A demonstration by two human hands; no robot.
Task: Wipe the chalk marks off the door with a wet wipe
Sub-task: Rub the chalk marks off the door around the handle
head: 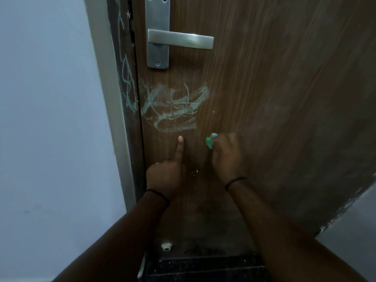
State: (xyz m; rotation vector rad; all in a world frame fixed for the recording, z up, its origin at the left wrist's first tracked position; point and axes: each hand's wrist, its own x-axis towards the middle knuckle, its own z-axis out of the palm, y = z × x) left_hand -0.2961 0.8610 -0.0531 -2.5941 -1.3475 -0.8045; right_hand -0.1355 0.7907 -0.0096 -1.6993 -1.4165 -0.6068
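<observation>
— Head view: what do you see of the door?

— I see greenish chalk marks below the metal handle, near the latch edge.

— The hands?

— My left hand has its index finger straight, tip on the wood beneath the marks. My right hand pinches small green and blue pieces, perhaps chalk, just beside the scribble. I can't spot a wipe.

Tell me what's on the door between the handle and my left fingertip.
In the head view, the chalk marks lie between the handle and the left hand fingertip on the door.
</observation>
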